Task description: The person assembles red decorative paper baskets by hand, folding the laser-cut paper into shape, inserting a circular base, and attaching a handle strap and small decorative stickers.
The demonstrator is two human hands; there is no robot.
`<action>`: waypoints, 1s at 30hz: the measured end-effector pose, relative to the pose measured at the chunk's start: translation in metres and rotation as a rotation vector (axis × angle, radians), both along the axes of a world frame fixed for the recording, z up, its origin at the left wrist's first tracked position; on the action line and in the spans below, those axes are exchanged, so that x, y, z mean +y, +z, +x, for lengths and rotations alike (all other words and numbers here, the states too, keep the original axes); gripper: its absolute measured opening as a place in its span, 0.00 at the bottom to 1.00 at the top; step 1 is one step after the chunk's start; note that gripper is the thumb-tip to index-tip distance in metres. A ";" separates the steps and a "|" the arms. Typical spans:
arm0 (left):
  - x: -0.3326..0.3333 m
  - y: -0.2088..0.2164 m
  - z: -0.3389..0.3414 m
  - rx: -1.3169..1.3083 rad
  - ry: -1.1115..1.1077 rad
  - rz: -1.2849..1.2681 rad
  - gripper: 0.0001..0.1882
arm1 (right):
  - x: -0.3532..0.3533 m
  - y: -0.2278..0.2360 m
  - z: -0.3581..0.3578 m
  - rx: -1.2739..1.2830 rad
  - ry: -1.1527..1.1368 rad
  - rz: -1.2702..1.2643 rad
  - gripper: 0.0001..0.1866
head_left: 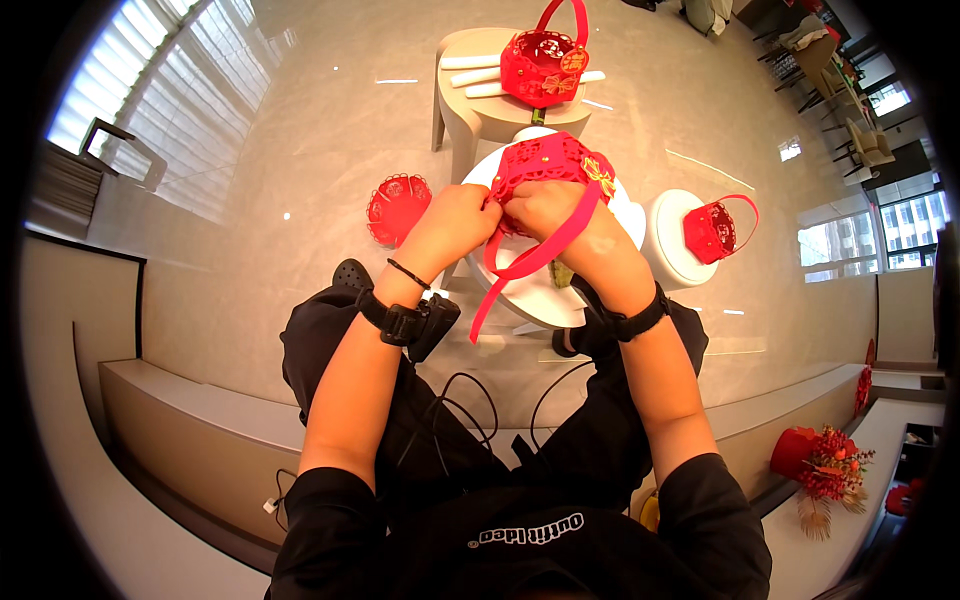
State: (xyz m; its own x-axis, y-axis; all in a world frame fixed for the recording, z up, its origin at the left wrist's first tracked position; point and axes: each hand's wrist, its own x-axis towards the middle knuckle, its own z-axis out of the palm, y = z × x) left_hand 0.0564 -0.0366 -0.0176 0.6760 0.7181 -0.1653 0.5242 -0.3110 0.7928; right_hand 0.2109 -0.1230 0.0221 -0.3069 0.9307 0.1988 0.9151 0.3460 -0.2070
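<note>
A red cut-out felt basket [545, 152] with a gold bow is tipped over above the white round stool [535, 300] before me. My left hand [462, 222] is closed, pinching the basket's edge at its left. Beside it my right hand [545, 207] has its fingers curled at the same edge, close to the left fingertips; what lies between the fingers is hidden. A long red strap [540, 250] passes by my right wrist, curls under the hands and hangs with a loose end toward my knees.
A finished-looking red basket [540, 75] stands beside white rolls [470, 62] on a beige stool [470, 110]. On a white stool [665, 255] at right is another red basket [712, 232]. A red scalloped piece [398, 208] lies at left. Black cables [465, 400] hang across my lap.
</note>
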 end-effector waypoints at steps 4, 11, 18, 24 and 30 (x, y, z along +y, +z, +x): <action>0.000 -0.004 0.001 -0.042 0.003 0.029 0.15 | 0.000 0.002 0.000 0.012 -0.008 0.010 0.05; -0.002 -0.004 0.000 -0.020 0.004 0.024 0.14 | 0.003 0.001 0.001 -0.063 0.009 -0.022 0.05; 0.000 0.001 -0.001 -0.022 -0.019 -0.094 0.16 | 0.001 0.003 0.001 -0.057 0.005 0.014 0.06; 0.003 0.001 -0.003 -0.069 -0.016 -0.280 0.16 | 0.003 0.000 0.001 -0.053 -0.026 0.010 0.08; 0.004 0.004 -0.003 -0.234 -0.019 -0.379 0.15 | 0.005 0.002 0.012 0.104 -0.040 0.057 0.10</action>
State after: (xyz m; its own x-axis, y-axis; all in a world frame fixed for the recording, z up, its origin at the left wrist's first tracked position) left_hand 0.0536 -0.0329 -0.0132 0.7392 0.6233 -0.2553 0.3137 0.0169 0.9494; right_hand 0.2227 -0.1184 0.0245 -0.2447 0.9282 0.2805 0.9030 0.3235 -0.2828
